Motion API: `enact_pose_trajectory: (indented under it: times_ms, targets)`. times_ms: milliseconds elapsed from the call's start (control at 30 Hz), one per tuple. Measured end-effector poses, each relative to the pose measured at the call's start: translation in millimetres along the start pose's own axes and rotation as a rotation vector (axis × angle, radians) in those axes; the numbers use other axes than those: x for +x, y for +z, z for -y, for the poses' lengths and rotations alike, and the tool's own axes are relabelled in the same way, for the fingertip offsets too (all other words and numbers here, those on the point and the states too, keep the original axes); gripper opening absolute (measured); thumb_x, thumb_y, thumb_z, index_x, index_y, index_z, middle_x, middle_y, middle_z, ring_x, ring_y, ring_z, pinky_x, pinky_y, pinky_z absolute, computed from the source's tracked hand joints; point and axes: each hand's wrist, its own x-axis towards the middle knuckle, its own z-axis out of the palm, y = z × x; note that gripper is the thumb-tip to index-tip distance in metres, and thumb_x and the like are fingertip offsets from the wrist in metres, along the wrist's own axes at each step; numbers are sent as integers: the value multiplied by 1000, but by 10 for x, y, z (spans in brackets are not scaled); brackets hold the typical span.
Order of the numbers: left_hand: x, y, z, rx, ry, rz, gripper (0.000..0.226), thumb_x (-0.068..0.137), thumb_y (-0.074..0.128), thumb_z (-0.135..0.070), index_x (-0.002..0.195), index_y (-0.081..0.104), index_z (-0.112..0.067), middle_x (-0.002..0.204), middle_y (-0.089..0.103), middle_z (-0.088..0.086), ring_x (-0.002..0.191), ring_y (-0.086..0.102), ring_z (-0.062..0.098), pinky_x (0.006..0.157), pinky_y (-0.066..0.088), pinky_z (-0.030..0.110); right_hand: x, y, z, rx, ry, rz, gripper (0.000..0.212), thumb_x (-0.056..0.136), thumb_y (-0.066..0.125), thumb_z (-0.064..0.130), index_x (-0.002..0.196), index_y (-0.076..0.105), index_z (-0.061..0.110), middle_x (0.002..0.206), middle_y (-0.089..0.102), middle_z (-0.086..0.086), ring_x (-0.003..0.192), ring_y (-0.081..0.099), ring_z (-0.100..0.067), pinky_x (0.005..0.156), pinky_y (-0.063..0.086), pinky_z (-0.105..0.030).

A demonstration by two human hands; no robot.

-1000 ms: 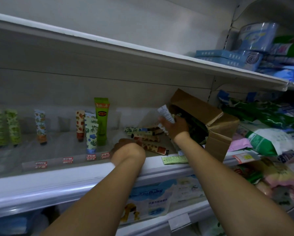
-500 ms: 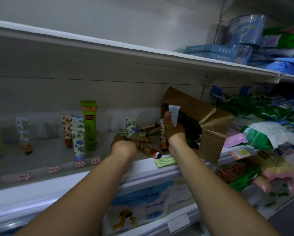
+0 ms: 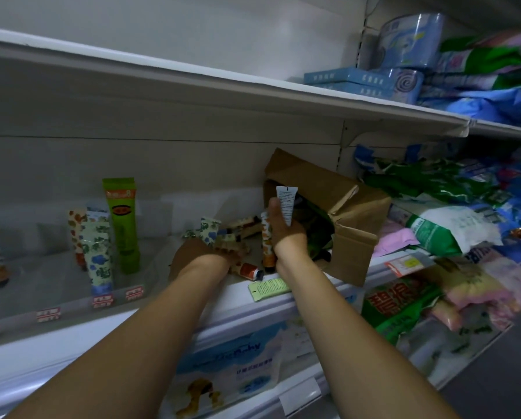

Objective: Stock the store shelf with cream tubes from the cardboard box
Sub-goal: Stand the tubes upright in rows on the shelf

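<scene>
In the head view, a white tube [image 3: 286,204] is pinched upright between the thumb and fingers of the right hand [image 3: 288,237], just in front of the open mouth of the cardboard box [image 3: 344,216], which is tipped on its side on the shelf [image 3: 41,282]. An orange-patterned tube [image 3: 266,237] is seen upright against the same hand; whether it is also held in that grip cannot be told. The left hand [image 3: 202,257] is laid on a loose heap of tubes [image 3: 238,231] beside the box. Its fingers are hidden behind its back, so it cannot be told whether its grip is spread or closed round the blue-flowered tube [image 3: 209,231] rising above it. Further left, a tall green tube [image 3: 121,225] is stood among patterned ones.

A spill is judged the likeliest fault. The heap lies near the shelf's front edge, and one red-labelled tube [image 3: 248,271] could be knocked over the edge by either wrist. The standing tubes look narrow-based and could be toppled by a careless placement beside them.
</scene>
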Motion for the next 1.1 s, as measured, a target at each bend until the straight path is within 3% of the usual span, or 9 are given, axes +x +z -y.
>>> enact_pose_trajectory:
  times_ms: [133,300,400,567,700,833,967,1033,1100]
  targets:
    - [17,13,-78,-30,-58,-10,69,44,87,-60,93,69,-15,92,74,9,84,73,26,78,61,33,-10,-3,9,10,1,-9,19,88,69,48,87,61,31,91,66,7,81,62,-10,80,49,-30]
    - [67,-46,-6,-294,-92,-18,51,60,97,-25,95,66,-4,94,74,18,85,74,33,85,62,46,-46,27,30,-23,9,17,25,88,68,50,96,63,28,95,68,5,83,64,-8,71,51,-25]
    - [-36,-139,57,-510,-63,-2,47,67,95,-15,101,65,-4,97,74,18,85,74,35,80,63,49,-61,44,61,-55,20,40,24,90,65,51,93,61,28,93,66,7,83,63,-9,76,50,-27]
    - [-221,-311,56,-714,50,-4,45,81,83,-8,121,63,-6,113,72,14,102,71,30,85,60,42,-115,168,242,-121,9,48,48,89,65,55,123,61,21,110,66,3,93,62,-16,86,48,-30]
    - [-361,-494,51,-994,58,34,38,91,72,-6,127,60,-3,110,74,15,97,74,29,89,60,54,-230,374,473,-42,56,82,46,83,66,65,104,63,24,95,69,1,84,66,-16,72,54,-31]
    - [-602,-686,134,-1126,82,87,18,98,59,2,115,64,-3,99,75,10,78,76,18,70,64,46,-495,621,597,117,127,167,61,80,65,68,117,63,19,99,71,-5,81,69,-19,61,56,-31]
    - [-839,-923,321,-1153,162,54,10,101,57,-1,104,64,-6,100,71,7,85,69,16,72,61,50,-840,826,663,241,160,301,50,82,66,65,70,55,17,55,57,-2,47,54,-14,50,48,-26]
    - [-953,-1065,439,-1185,223,-25,8,101,59,-7,108,63,-9,101,71,8,88,70,19,71,62,47,-994,954,671,223,131,328,50,81,65,65,68,53,18,53,52,-1,44,51,-14,47,44,-24]
    - [-1061,-1242,581,-1229,260,-160,15,100,62,-13,115,61,-10,111,73,14,97,72,25,82,59,50,-1208,1088,691,195,91,366,46,83,66,61,73,57,16,54,57,0,45,55,-13,48,47,-25]
